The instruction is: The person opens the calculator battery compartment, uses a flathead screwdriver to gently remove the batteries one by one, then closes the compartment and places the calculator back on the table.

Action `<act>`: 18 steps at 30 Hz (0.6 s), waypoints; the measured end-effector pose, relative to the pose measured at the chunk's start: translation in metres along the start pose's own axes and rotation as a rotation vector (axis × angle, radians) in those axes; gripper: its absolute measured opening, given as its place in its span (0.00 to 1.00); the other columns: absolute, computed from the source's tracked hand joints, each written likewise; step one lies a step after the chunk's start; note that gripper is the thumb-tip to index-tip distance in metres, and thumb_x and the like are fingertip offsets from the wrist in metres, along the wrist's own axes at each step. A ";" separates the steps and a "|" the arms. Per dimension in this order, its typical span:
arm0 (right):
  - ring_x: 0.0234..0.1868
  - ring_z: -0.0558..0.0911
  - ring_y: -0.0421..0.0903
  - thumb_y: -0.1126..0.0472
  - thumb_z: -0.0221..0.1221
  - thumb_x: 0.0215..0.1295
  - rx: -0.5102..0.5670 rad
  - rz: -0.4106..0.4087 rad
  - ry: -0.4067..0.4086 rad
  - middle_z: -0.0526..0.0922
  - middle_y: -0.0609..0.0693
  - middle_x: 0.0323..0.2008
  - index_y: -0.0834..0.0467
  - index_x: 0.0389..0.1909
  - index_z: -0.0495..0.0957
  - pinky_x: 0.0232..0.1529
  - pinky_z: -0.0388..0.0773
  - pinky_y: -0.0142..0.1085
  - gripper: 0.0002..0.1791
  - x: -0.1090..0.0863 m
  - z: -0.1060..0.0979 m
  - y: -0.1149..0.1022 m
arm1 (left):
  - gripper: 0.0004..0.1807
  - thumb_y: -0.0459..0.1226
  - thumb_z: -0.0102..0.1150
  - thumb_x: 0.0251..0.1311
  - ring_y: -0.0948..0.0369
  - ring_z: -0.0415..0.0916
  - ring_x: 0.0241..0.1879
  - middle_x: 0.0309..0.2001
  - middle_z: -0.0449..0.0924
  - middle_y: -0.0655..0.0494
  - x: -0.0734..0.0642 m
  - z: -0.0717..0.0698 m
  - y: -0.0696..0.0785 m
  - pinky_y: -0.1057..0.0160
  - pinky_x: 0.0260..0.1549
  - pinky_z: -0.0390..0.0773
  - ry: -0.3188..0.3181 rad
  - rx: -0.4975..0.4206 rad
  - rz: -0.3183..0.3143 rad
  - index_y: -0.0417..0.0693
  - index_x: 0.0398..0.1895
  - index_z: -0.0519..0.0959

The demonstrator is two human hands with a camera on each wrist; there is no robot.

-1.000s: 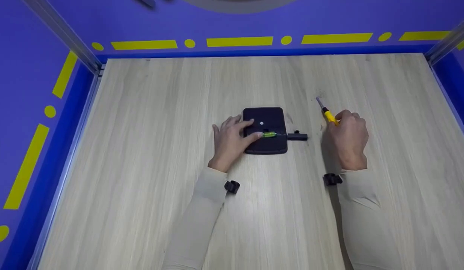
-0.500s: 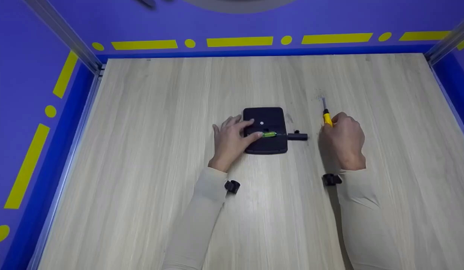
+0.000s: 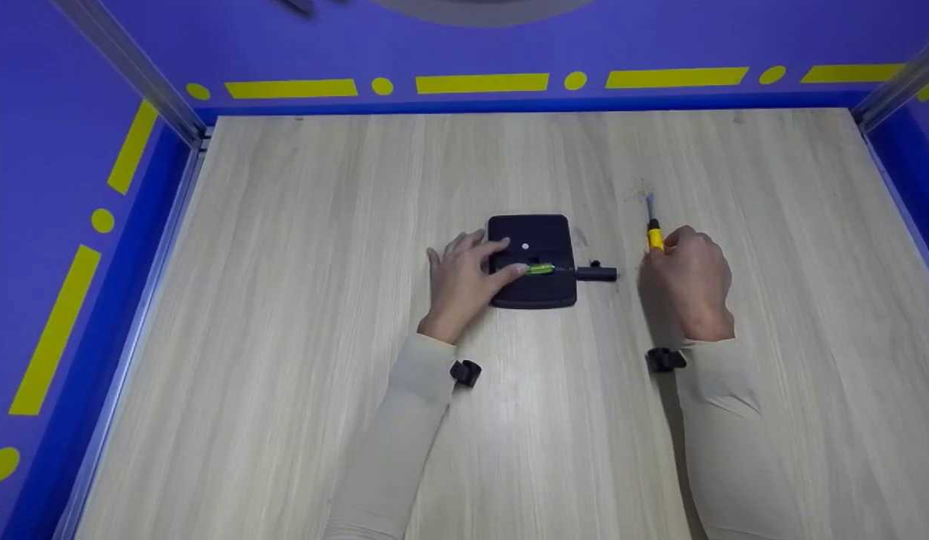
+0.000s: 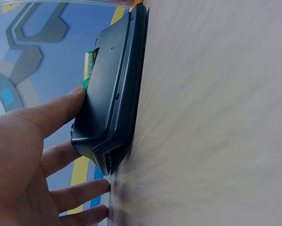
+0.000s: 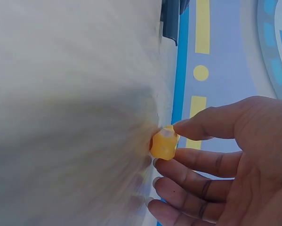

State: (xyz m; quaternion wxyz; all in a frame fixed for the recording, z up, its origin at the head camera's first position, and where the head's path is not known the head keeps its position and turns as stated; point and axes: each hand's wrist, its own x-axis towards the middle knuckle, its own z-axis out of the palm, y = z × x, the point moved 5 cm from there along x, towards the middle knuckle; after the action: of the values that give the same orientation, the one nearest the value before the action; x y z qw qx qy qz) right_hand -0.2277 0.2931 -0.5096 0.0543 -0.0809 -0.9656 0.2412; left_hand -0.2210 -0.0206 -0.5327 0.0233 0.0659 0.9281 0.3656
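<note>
Head view: black device (image 3: 545, 252), table (image 3: 554, 390) centre; its slot (image 3: 563, 269) contains one battery (image 3: 540, 268), standing proud. Left hand (image 3: 462, 281), nine o'clock: fingers spread, thumb at battery's end; should it slip, battery could spring out. Cover (image 3: 597, 274), three o'clock, alongside. Right hand (image 3: 692, 274), three o'clock, farther: pinches yellow screwdriver (image 3: 656, 238), pointing toward twelve.

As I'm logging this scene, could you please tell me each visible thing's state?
Black device: lying flat on the table
Green battery: exposed, protruding from the device
Black strip: lying beside the device
Yellow screwdriver: pinched by its handle
Left hand: touching device and battery
Right hand: pinching the screwdriver
</note>
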 end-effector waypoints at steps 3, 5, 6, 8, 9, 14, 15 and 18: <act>0.39 0.84 0.70 0.63 0.59 0.71 0.005 0.001 -0.002 0.83 0.73 0.42 0.75 0.49 0.81 0.37 0.80 0.62 0.17 0.001 0.000 0.000 | 0.32 0.59 0.69 0.67 0.43 0.58 0.79 0.76 0.70 0.45 0.000 -0.001 0.000 0.25 0.74 0.38 0.008 -0.002 0.007 0.56 0.69 0.82; 0.39 0.83 0.70 0.63 0.59 0.72 0.007 0.006 -0.006 0.83 0.73 0.43 0.75 0.49 0.81 0.37 0.80 0.62 0.17 0.001 -0.001 0.000 | 0.32 0.59 0.69 0.67 0.43 0.59 0.79 0.76 0.70 0.44 0.000 -0.001 0.001 0.25 0.74 0.38 0.012 -0.005 0.009 0.56 0.69 0.83; 0.39 0.83 0.69 0.63 0.59 0.72 0.006 0.010 -0.008 0.83 0.73 0.43 0.75 0.49 0.81 0.37 0.79 0.61 0.17 0.001 -0.001 0.000 | 0.32 0.59 0.69 0.67 0.43 0.59 0.79 0.76 0.70 0.44 -0.001 -0.001 0.001 0.25 0.74 0.38 0.013 -0.006 0.009 0.56 0.69 0.82; 0.40 0.83 0.69 0.62 0.59 0.73 0.009 0.015 -0.004 0.82 0.72 0.43 0.75 0.50 0.81 0.37 0.79 0.61 0.17 0.002 -0.001 0.000 | 0.32 0.58 0.69 0.67 0.43 0.59 0.79 0.76 0.70 0.44 -0.001 -0.001 0.001 0.24 0.74 0.38 0.013 -0.007 0.009 0.56 0.69 0.82; 0.40 0.83 0.69 0.62 0.59 0.73 0.012 0.012 -0.001 0.82 0.72 0.42 0.75 0.51 0.81 0.37 0.79 0.61 0.18 0.002 -0.001 -0.001 | 0.32 0.59 0.69 0.67 0.43 0.59 0.79 0.76 0.70 0.44 -0.001 -0.001 0.001 0.24 0.74 0.38 0.012 -0.007 0.008 0.56 0.69 0.82; 0.42 0.81 0.68 0.63 0.58 0.73 0.065 -0.033 0.057 0.81 0.71 0.42 0.75 0.51 0.81 0.41 0.79 0.61 0.17 0.000 -0.005 -0.008 | 0.32 0.59 0.68 0.67 0.43 0.58 0.79 0.76 0.69 0.44 -0.001 -0.001 0.001 0.25 0.74 0.37 0.003 -0.012 0.002 0.56 0.69 0.82; 0.43 0.81 0.68 0.64 0.59 0.73 0.080 -0.051 0.073 0.81 0.71 0.42 0.75 0.50 0.81 0.42 0.79 0.62 0.16 -0.001 -0.006 -0.010 | 0.32 0.59 0.68 0.67 0.43 0.58 0.79 0.76 0.69 0.44 -0.001 -0.001 0.001 0.25 0.74 0.37 0.001 -0.013 0.001 0.56 0.69 0.82; 0.44 0.81 0.69 0.66 0.61 0.72 0.112 -0.108 0.114 0.82 0.71 0.42 0.75 0.48 0.82 0.43 0.79 0.62 0.13 -0.002 -0.006 -0.016 | 0.32 0.59 0.68 0.67 0.43 0.58 0.79 0.76 0.69 0.44 -0.001 -0.001 0.001 0.25 0.74 0.37 -0.003 -0.015 0.000 0.56 0.70 0.82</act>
State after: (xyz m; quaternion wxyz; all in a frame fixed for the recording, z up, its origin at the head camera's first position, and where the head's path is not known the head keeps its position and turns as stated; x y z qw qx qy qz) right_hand -0.2269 0.2811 -0.4969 0.1266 -0.0391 -0.9488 0.2867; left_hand -0.2198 -0.0209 -0.5311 0.0250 0.0660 0.9253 0.3725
